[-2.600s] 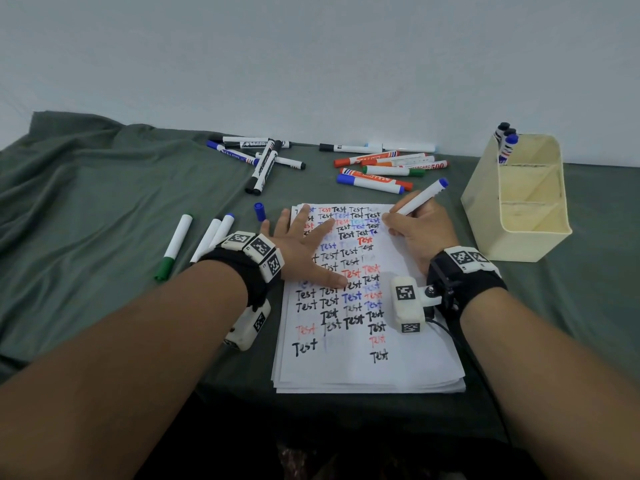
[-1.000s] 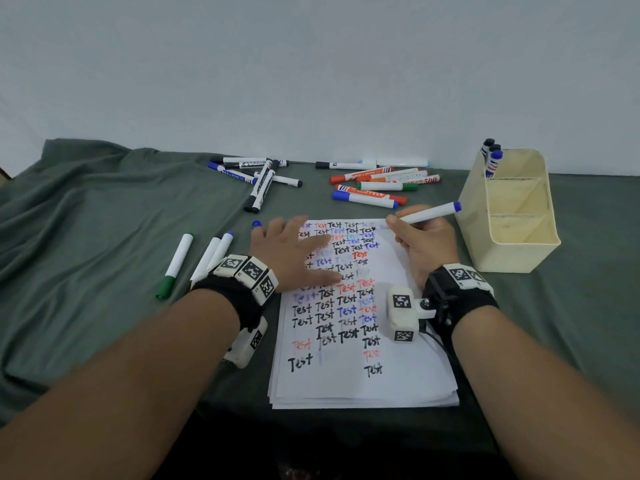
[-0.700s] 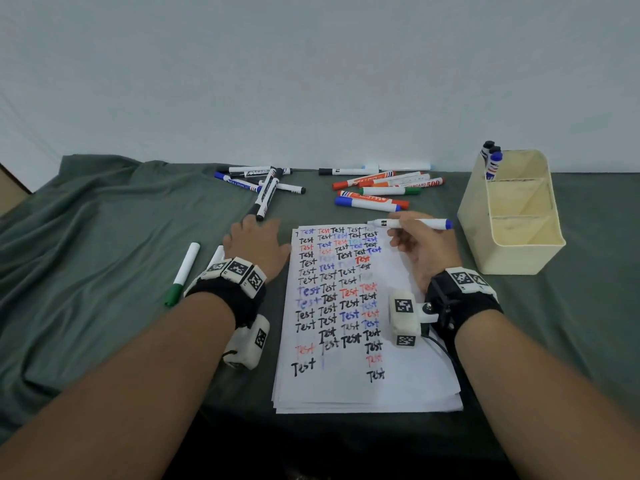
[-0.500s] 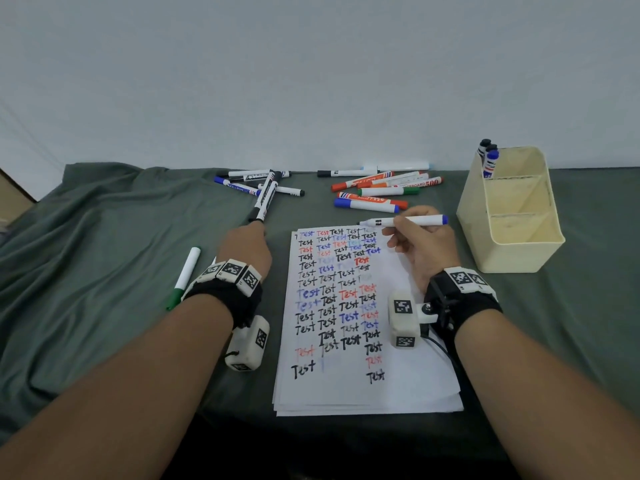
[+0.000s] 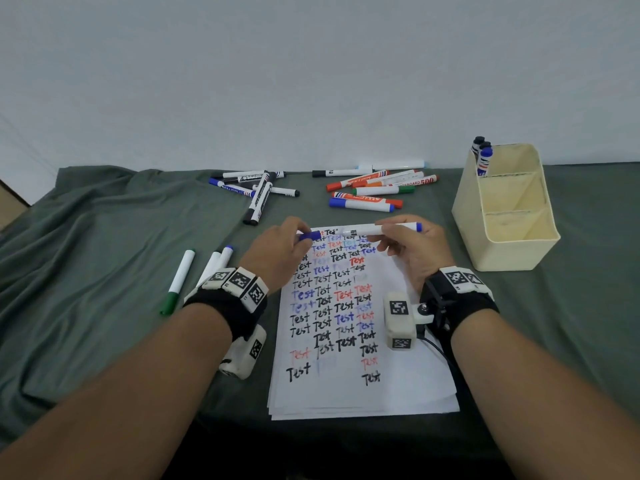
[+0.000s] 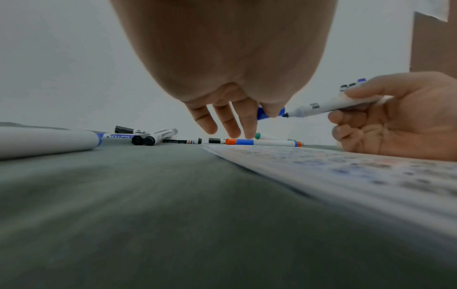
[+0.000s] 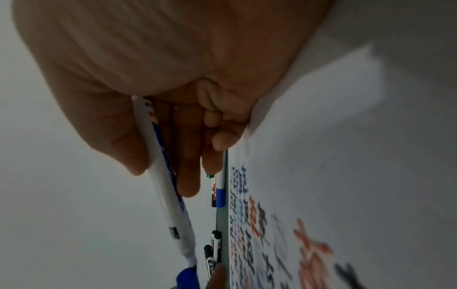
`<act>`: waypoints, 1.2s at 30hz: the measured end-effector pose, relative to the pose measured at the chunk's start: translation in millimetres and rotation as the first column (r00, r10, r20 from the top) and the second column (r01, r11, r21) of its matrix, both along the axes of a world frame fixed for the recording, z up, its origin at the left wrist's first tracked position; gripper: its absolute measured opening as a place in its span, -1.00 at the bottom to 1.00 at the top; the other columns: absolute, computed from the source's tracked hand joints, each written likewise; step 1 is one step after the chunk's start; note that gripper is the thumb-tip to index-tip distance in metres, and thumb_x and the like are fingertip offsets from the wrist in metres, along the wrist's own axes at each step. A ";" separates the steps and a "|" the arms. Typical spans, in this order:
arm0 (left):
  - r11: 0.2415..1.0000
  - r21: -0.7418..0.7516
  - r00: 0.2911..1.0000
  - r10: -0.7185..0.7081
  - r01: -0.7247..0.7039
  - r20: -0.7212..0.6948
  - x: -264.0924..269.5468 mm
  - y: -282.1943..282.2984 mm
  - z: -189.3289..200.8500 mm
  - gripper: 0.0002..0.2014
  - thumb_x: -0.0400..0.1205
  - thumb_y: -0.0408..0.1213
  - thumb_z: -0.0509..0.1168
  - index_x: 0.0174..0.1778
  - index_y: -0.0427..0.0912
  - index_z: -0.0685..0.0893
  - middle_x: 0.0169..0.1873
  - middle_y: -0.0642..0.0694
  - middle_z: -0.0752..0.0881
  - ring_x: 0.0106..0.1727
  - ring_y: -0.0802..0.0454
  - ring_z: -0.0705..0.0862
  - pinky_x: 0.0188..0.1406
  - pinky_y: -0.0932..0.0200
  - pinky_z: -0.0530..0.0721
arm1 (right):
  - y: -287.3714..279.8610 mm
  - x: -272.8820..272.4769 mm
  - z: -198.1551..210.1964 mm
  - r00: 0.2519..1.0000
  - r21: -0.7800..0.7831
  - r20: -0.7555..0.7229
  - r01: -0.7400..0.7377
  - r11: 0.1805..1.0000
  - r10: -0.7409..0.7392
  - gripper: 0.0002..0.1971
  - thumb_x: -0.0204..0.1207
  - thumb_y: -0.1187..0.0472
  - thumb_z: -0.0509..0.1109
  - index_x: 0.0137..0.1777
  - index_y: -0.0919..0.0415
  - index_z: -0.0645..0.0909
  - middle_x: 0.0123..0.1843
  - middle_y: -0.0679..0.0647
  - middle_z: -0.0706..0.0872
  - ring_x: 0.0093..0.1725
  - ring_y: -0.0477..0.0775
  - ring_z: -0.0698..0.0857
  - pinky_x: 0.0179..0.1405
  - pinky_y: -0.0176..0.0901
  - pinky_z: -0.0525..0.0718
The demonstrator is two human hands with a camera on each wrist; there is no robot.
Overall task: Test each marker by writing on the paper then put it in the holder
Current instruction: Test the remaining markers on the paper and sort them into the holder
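Observation:
My right hand [image 5: 386, 235] grips a white marker with a blue end [image 5: 377, 229], level above the top of the paper [image 5: 346, 393]. The left hand [image 5: 302, 236] pinches the blue cap [image 5: 310, 236] just left of the marker's tip. In the left wrist view the cap [image 6: 262, 114] sits right at the bare tip of the marker [image 6: 329, 104]. The right wrist view shows fingers wrapped round the marker's barrel [image 7: 165, 185], with the cap [image 7: 188, 277] at its far end. The cream holder [image 5: 512, 254] stands to the right, with three markers [image 5: 482, 155] in its rear compartment.
Several loose markers lie at the back of the green cloth: a black and blue group [image 5: 258, 194] and a red, green and blue group [image 5: 374, 194]. A green-tipped marker [image 5: 178, 280] and two more markers [image 5: 216, 263] lie left of the paper. A wall rises behind.
My left hand left the paper, took the blue cap from the cloth and brought it to the marker's tip. The right hand lifted the marker off the paper and turned it level.

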State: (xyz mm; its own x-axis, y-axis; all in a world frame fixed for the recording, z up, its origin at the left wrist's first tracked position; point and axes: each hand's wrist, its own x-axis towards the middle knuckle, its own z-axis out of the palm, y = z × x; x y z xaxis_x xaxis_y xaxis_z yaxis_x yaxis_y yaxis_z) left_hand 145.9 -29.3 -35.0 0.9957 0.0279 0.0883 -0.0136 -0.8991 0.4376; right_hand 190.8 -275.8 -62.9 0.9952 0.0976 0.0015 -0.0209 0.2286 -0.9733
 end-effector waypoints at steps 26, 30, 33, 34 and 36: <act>0.988 -0.042 0.984 -0.154 0.150 -0.091 -2.7 -18.8 -3.7 -0.94 0.80 -0.24 0.14 0.14 -0.04 0.49 -0.16 0.00 0.66 -0.14 0.16 0.57 -0.24 0.23 0.47 | 1.5 0.1 -0.4 0.993 -0.098 -0.010 -0.115 0.988 0.115 -0.91 0.46 0.23 0.65 -0.07 0.18 0.85 -0.08 0.27 0.89 0.05 0.20 0.86 0.15 -0.11 0.73; 0.987 -0.065 0.979 -0.153 0.145 -0.132 -4.9 -17.9 -2.8 -0.96 0.81 -0.23 0.12 0.12 -0.04 0.47 -0.15 -0.03 0.67 -0.20 0.10 0.63 -0.34 0.28 0.45 | -3.1 -0.9 4.3 0.982 -0.145 0.002 -0.185 0.972 0.187 -0.85 0.37 0.10 0.68 -0.11 0.12 0.88 -0.09 0.22 0.89 -0.02 0.03 0.85 -0.10 -0.40 0.71; 0.984 -0.083 0.978 -0.166 0.156 -0.129 -6.5 -20.1 -1.3 -0.97 0.81 -0.24 0.13 0.10 -0.04 0.46 -0.18 -0.05 0.68 -0.23 0.05 0.63 -0.34 0.25 0.46 | -3.4 -0.5 4.4 0.980 -0.154 -0.001 -0.199 0.968 0.201 -0.89 0.38 0.11 0.68 -0.13 0.08 0.89 -0.09 0.22 0.90 -0.01 0.04 0.86 -0.06 -0.37 0.72; 0.983 -0.084 0.978 -0.171 0.162 -0.122 -6.7 -21.3 -0.9 -0.97 0.80 -0.23 0.14 0.11 -0.04 0.47 -0.20 -0.04 0.68 -0.24 0.04 0.63 -0.33 0.22 0.48 | -2.7 -0.2 4.2 0.982 -0.143 -0.003 -0.186 0.972 0.188 -0.95 0.42 0.16 0.67 -0.16 0.09 0.88 -0.10 0.23 0.89 -0.01 0.07 0.86 -0.01 -0.30 0.73; 0.982 -0.092 0.977 -0.177 0.167 -0.117 -6.7 -22.4 -0.6 -0.93 0.79 -0.17 0.17 0.15 -0.04 0.50 -0.20 -0.05 0.68 -0.24 0.01 0.64 -0.28 0.14 0.54 | -1.1 0.8 1.8 0.986 -0.152 0.000 -0.166 0.974 0.168 -0.92 0.50 0.24 0.62 -0.20 0.07 0.87 -0.13 0.26 0.89 -0.02 0.13 0.85 0.09 -0.17 0.74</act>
State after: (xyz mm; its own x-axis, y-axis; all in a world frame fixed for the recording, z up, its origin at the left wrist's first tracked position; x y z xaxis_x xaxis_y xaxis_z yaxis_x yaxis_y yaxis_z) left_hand 139.2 -51.7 -35.6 0.9892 -0.1428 -0.0317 -0.1060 -0.8493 0.5171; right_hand 191.6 -277.0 -61.0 0.9650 0.2621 -0.0135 -0.0338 0.0729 -0.9968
